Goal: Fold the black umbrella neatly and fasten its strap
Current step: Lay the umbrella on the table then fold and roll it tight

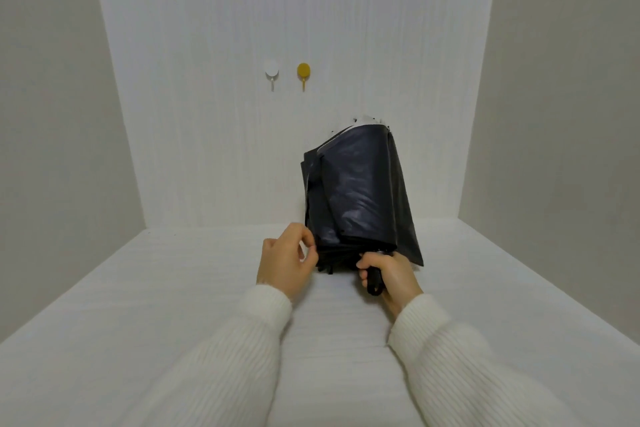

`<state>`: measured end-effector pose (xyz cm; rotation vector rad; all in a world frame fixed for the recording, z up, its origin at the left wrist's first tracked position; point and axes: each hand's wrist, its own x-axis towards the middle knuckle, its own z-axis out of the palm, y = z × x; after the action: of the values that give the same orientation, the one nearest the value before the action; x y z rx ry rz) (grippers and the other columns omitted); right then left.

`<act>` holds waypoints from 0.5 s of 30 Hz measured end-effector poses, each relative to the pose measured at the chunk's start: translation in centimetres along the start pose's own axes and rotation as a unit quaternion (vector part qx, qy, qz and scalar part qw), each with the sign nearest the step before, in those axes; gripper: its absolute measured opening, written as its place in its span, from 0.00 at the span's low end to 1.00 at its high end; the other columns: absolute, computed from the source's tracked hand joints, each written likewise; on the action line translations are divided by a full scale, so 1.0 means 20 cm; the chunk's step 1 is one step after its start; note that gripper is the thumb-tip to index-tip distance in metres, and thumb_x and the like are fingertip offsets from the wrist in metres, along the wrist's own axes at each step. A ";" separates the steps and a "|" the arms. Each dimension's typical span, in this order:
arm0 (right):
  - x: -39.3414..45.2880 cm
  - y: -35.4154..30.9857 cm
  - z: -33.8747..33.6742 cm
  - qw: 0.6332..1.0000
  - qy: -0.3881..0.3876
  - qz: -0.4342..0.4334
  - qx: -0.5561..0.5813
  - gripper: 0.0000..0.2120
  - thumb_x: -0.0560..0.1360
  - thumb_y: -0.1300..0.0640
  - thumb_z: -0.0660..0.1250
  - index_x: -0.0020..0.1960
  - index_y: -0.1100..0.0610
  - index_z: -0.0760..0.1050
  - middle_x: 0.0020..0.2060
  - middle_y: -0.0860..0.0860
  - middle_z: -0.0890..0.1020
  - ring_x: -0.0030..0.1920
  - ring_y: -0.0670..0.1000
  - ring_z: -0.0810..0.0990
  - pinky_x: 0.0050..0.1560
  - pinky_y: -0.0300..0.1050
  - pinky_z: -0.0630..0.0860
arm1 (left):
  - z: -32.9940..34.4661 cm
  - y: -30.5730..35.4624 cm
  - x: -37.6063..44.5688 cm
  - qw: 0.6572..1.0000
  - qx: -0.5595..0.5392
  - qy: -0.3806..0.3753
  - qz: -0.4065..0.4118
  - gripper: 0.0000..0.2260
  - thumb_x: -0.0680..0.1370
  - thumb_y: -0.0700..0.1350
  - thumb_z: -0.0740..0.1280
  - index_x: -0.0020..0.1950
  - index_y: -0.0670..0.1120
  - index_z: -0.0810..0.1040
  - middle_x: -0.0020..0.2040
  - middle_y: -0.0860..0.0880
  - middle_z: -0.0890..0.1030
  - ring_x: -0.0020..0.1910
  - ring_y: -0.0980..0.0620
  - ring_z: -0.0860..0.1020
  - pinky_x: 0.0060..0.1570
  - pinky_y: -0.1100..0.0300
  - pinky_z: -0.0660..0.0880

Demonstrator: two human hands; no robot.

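Nearest me, cream ribbed-knit sleeves (pixel 221 367) over the white table (pixel 104 305). My right hand (pixel 389 276) is fisted round the black handle (pixel 374 282), holding the loosely gathered black fabric umbrella (pixel 360 191) upright above the table; my left hand (pixel 285 262) pinches its lower fabric edge. Beyond, a white round wall hook (pixel 271 71) beside a yellow round wall hook (pixel 303 72).

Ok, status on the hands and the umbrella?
Right hand gripping the handle. Left hand pinching fabric at the umbrella base. Folds loose, strap unfastened. Nothing in the way.
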<state>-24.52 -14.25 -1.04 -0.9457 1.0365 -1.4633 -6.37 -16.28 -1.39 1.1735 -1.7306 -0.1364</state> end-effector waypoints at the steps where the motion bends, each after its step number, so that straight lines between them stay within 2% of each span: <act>1: 0.00 -0.01 -0.01 0.999 0.009 -0.010 -0.030 0.08 0.67 0.74 0.66 0.39 0.63 0.72 0.27 0.55 0.73 0.23 0.49 0.71 0.22 0.39 0.67 | -0.01 -0.01 0.00 1.000 -0.007 -0.001 -0.020 0.15 0.73 0.40 0.64 0.38 0.62 0.67 0.37 0.53 0.77 0.41 0.47 0.75 0.39 0.65 0.66; 3: 0.01 -0.02 -0.03 0.994 0.038 -0.030 -0.094 0.09 0.67 0.74 0.67 0.35 0.63 0.71 0.23 0.54 0.72 0.21 0.49 0.70 0.23 0.38 0.66 | -0.07 -0.02 0.01 0.999 -0.033 0.036 -0.011 0.17 0.74 0.37 0.63 0.39 0.61 0.69 0.40 0.54 0.78 0.41 0.51 0.76 0.38 0.63 0.67; 5: 0.02 -0.02 -0.05 0.985 0.063 -0.057 -0.152 0.09 0.65 0.73 0.67 0.33 0.63 0.71 0.20 0.53 0.72 0.21 0.51 0.70 0.22 0.37 0.65 | -0.13 0.02 0.02 0.994 -0.060 0.084 0.024 0.18 0.74 0.33 0.62 0.42 0.59 0.70 0.44 0.56 0.77 0.41 0.57 0.76 0.41 0.64 0.68; 7: 0.02 -0.02 -0.06 0.971 0.080 -0.093 -0.207 0.09 0.63 0.71 0.68 0.31 0.63 0.69 0.19 0.53 0.72 0.23 0.53 0.68 0.23 0.38 0.64 | -0.18 0.08 0.04 0.990 -0.068 0.101 0.063 0.13 0.75 0.33 0.61 0.46 0.53 0.73 0.46 0.55 0.75 0.44 0.60 0.75 0.47 0.68 0.68; 9: 0.02 -0.02 -0.07 0.949 0.098 -0.126 -0.272 0.10 0.61 0.70 0.68 0.31 0.62 0.68 0.24 0.56 0.72 0.28 0.54 0.69 0.28 0.40 0.64 | -0.22 0.15 0.06 0.987 -0.058 0.083 0.128 0.10 0.75 0.34 0.61 0.50 0.47 0.75 0.48 0.52 0.75 0.47 0.60 0.74 0.51 0.71 0.67; 12: 0.01 -0.03 -0.09 0.912 0.121 -0.146 -0.364 0.10 0.65 0.67 0.70 0.33 0.60 0.68 0.31 0.56 0.76 0.34 0.56 0.73 0.34 0.44 0.66 | -0.31 0.29 0.11 0.972 -0.032 0.027 0.229 0.08 0.75 0.34 0.62 0.52 0.41 0.77 0.50 0.49 0.77 0.50 0.58 0.74 0.53 0.68 0.70; 15: -0.02 -0.05 -0.07 0.887 0.108 -0.156 -0.421 0.06 0.66 0.64 0.70 0.39 0.59 0.73 0.35 0.54 0.78 0.39 0.57 0.75 0.39 0.44 0.68 | -0.42 0.46 0.22 0.962 -0.002 -0.080 0.262 0.08 0.77 0.36 0.63 0.54 0.42 0.78 0.52 0.49 0.79 0.52 0.56 0.77 0.56 0.67 0.71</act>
<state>-26.20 -13.63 -0.54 -1.6432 1.8234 -1.3883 -5.87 -11.39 10.86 0.6792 -2.1248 0.0898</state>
